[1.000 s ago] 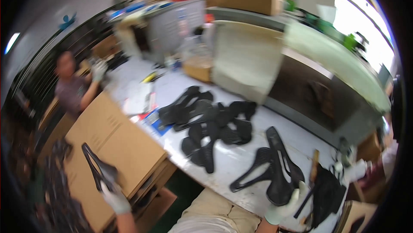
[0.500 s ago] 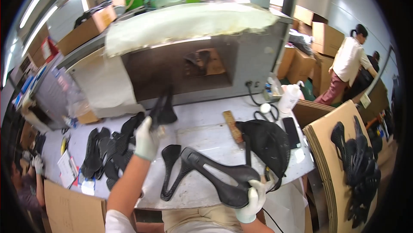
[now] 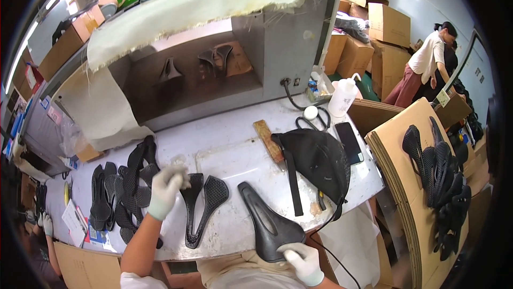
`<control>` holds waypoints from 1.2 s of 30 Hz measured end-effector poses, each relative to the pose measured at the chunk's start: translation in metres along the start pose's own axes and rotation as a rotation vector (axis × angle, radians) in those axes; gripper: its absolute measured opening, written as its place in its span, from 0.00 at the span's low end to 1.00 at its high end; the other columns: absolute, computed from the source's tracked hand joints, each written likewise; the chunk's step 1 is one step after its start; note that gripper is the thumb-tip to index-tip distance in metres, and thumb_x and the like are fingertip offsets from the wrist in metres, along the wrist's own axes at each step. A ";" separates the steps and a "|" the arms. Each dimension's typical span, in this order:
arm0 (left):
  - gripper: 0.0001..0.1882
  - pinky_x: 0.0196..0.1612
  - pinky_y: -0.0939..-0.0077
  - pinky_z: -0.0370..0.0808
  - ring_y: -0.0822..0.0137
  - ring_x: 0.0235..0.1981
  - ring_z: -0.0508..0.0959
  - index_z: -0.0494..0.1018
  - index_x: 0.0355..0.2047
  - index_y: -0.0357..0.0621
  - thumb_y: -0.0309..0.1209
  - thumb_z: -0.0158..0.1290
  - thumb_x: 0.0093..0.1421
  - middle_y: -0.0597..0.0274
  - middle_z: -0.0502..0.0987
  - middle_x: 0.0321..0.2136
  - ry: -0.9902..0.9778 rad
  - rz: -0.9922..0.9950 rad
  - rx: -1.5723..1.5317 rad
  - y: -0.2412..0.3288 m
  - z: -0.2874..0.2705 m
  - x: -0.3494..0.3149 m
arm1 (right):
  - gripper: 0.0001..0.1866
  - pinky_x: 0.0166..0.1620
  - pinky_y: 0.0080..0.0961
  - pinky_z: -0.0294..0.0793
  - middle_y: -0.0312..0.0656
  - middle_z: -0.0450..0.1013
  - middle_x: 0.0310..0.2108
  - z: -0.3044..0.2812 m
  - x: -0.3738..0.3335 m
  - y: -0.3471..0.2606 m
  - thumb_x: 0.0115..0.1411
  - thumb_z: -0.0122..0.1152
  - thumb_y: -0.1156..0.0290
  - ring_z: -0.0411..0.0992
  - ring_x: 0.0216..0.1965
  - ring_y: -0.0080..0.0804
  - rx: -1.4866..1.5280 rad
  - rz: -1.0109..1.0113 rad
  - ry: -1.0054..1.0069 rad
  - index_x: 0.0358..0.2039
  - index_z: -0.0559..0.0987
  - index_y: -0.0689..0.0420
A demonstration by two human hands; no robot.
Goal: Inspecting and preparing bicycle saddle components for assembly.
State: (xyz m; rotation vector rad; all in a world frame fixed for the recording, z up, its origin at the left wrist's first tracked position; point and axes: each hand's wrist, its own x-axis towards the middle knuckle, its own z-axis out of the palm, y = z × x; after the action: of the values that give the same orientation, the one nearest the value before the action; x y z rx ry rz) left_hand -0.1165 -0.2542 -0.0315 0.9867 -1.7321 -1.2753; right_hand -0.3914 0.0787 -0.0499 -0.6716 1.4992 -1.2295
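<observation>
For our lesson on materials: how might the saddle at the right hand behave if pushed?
The saddle is likely stiff: its smooth surface looks moulded. Being low and broad, it would probably slide rather than tip. Its long central opening suggests modest weight.

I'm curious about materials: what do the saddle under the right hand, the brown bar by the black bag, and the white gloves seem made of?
Saddle: probably moulded plastic or synthetic leather; its smooth black surface has a satin sheen.
Brown bar: likely wood, worn, judging by patchy colouring.
Gloves: perhaps thin fabric; they look matte and close-fitting.
</observation>
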 end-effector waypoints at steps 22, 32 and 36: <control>0.34 0.54 0.69 0.74 0.63 0.44 0.79 0.55 0.74 0.28 0.17 0.40 0.66 0.48 0.79 0.44 0.785 0.189 0.284 0.066 0.004 -0.156 | 0.24 0.56 0.28 0.77 0.45 0.81 0.51 0.051 0.002 -0.042 0.75 0.55 0.54 0.82 0.46 0.33 -0.282 0.062 -0.958 0.64 0.78 0.55; 0.42 0.28 0.72 0.75 0.58 0.25 0.80 0.69 0.70 0.56 0.15 0.61 0.54 0.50 0.83 0.35 0.107 0.482 0.558 0.153 0.065 -0.159 | 0.52 0.47 0.46 0.78 0.54 0.76 0.49 0.102 0.036 -0.094 0.51 0.80 0.69 0.78 0.42 0.55 -0.453 -0.666 -0.175 0.71 0.58 0.69; 0.38 0.29 0.70 0.76 0.55 0.26 0.81 0.71 0.67 0.41 0.16 0.63 0.53 0.49 0.82 0.35 0.011 0.349 0.666 0.157 0.059 -0.131 | 0.41 0.29 0.33 0.78 0.47 0.76 0.37 0.103 0.053 -0.097 0.55 0.75 0.71 0.78 0.28 0.42 -0.645 -0.973 -0.007 0.67 0.69 0.68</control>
State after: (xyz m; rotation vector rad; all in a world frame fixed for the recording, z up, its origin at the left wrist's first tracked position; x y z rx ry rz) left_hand -0.1378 -0.0814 0.0910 0.9730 -2.2564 -0.4675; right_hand -0.3287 -0.0352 0.0272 -1.9940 1.6048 -1.3913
